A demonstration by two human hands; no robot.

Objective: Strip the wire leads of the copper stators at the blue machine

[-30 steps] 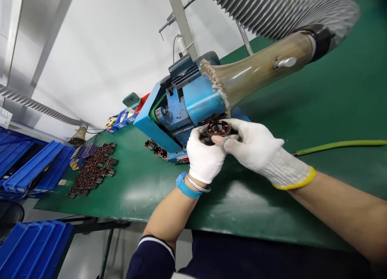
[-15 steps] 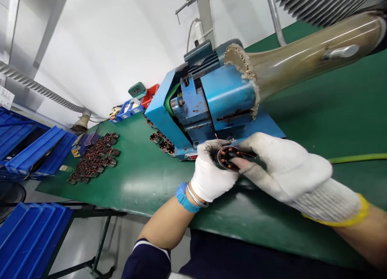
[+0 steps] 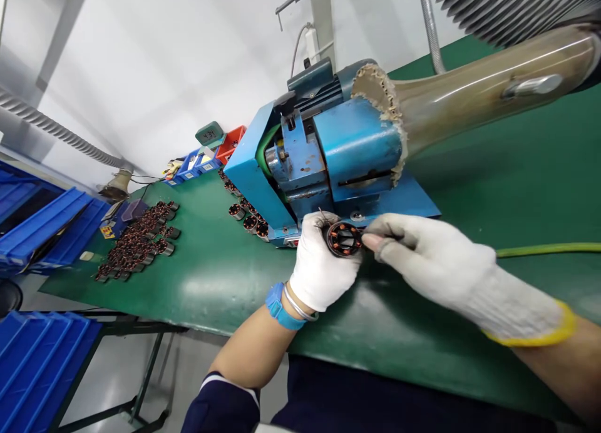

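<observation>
My left hand [image 3: 322, 267], in a white glove, is closed around a small round motor stator [image 3: 344, 239] with copper windings, its open face turned toward me. My right hand [image 3: 422, 258], also gloved, pinches at the stator's right edge with thumb and forefinger. Both hands hover just above the green mat [image 3: 211, 283], right in front of the blue machine [image 3: 328, 151]. Thin wire ends stick up from the stator near my left fingertips.
A clear suction funnel [image 3: 474, 89] on a ribbed hose meets the machine's right side. Several stators [image 3: 246, 217] line its left base, and a pile of stators [image 3: 134, 242] lies far left. Blue bins [image 3: 44, 233] and a green cable [image 3: 549, 250] flank the bench.
The hands drew back from the machine's slot toward me with the stator. My right hand slid off the stator's face to its right edge, leaving the windings exposed.
</observation>
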